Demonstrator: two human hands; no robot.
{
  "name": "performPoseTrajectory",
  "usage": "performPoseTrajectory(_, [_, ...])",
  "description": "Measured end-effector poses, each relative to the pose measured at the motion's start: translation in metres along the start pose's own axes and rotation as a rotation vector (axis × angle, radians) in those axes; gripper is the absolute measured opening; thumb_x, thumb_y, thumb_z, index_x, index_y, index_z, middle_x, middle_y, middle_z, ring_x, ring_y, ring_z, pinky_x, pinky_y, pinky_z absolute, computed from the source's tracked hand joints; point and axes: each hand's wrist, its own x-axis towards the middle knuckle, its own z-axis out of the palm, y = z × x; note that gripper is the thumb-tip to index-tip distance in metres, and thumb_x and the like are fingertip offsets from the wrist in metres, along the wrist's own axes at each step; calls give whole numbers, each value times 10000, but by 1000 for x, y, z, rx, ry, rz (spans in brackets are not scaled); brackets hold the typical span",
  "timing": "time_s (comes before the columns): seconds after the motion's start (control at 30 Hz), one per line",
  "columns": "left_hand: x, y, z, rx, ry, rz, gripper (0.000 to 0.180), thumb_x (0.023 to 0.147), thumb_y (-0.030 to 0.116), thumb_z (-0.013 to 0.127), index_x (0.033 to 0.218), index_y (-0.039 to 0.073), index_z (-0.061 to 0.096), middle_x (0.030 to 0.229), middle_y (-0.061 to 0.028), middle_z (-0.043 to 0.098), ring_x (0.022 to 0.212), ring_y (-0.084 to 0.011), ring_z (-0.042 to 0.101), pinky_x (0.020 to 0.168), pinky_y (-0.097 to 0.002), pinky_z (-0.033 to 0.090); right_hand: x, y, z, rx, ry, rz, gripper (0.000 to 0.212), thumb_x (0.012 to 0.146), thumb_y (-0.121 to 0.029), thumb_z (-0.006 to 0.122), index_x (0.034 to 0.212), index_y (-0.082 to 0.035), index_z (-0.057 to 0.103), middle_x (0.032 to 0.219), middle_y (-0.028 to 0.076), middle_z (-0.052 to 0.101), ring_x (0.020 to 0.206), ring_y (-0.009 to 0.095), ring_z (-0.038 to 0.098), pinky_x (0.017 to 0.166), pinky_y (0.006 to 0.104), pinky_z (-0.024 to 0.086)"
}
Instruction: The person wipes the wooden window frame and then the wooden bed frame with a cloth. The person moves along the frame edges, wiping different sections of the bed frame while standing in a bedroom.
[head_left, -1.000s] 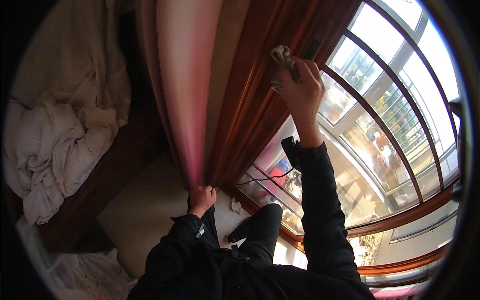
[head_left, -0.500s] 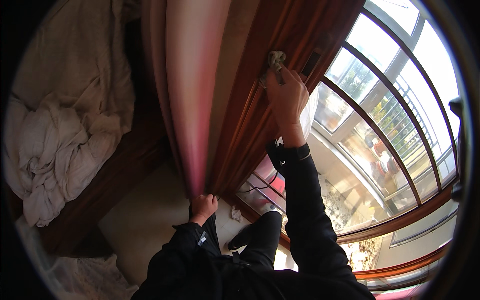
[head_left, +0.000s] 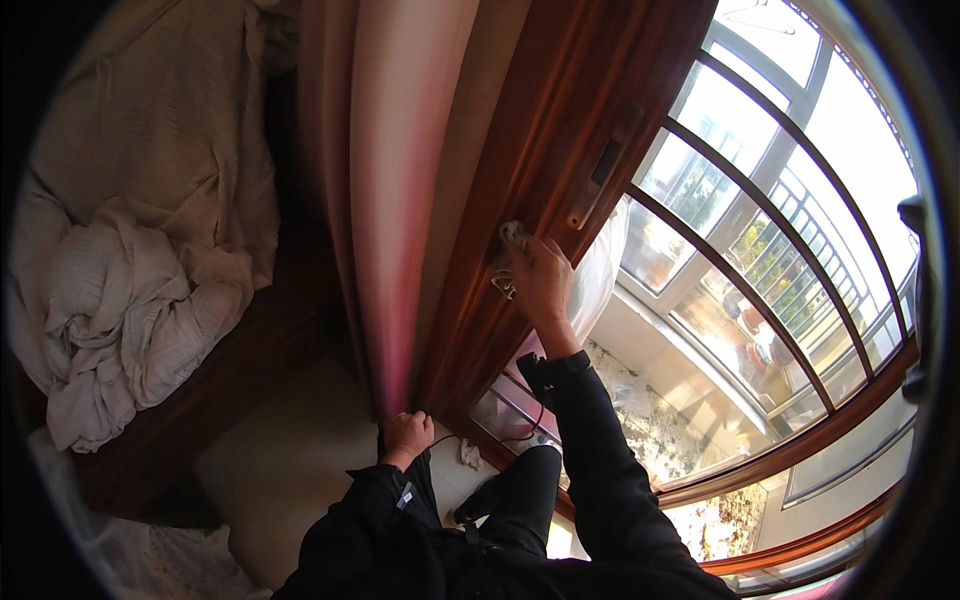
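Observation:
In my right hand [head_left: 543, 285] is a crumpled, pale grey-green cloth [head_left: 512, 237], pinched between the fingers and pressed to the reddish-brown wooden door frame [head_left: 490, 190]. A dark latch plate [head_left: 603, 165] is set in the wood just above and to the right of that hand. Low down, my left hand [head_left: 408, 438] is closed at the bottom of a pink curtain [head_left: 395, 250], apparently gripping its edge; the fingertips are partly hidden. The curtain hangs to the left of the frame.
Glass panes with dark bars [head_left: 745, 290] and a balcony lie to the right. A beige crumpled sheet [head_left: 150, 290] drapes over dark wood at left. A thin cable [head_left: 525, 437] and a crumpled white tissue [head_left: 470, 454] are near my feet. Clear plastic [head_left: 180, 555] lies lower left.
My right hand has slid down the wooden frame with the cloth, from beside the latch plate to below it. My left hand stays at the curtain; the view has shifted slightly.

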Motion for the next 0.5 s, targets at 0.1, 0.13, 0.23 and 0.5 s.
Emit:
performPoseTrajectory(0.1, [-1, 1, 2, -1, -10, -3, 286, 875, 308, 736, 677, 115, 665, 704, -201, 695, 698, -441, 695, 626, -570, 554, 36, -7, -16, -66, 92, -120, 214, 959, -216, 735, 1127, -88, 772, 999, 117, 719, 868, 375, 736, 738, 468, 602])
performPoseTrajectory(0.13, [-1, 0, 3, 12, -29, -22, 288, 875, 312, 737, 677, 114, 667, 708, -204, 696, 700, -443, 696, 626, -571, 556, 51, -14, -18, -84, 132, -136, 206, 962, -204, 728, 1127, -87, 769, 997, 120, 715, 861, 375, 737, 730, 473, 605])
performPoseTrajectory(0.23, [0, 1, 2, 16, -45, -24, 290, 876, 318, 739, 682, 114, 671, 714, -207, 700, 700, -446, 699, 623, -576, 556, 98, -28, -40, -103, 219, -210, 202, 966, -196, 722, 1132, -92, 773, 996, 127, 706, 847, 369, 740, 712, 476, 612])
performPoseTrajectory(0.5, [-1, 5, -1, 19, -16, 8, 288, 878, 290, 716, 648, 126, 658, 681, -181, 703, 672, -419, 712, 608, -546, 574, 198, -42, -85, -201, 414, -372, 211, 952, -211, 720, 1127, -129, 804, 1021, 119, 719, 831, 354, 751, 733, 451, 631])
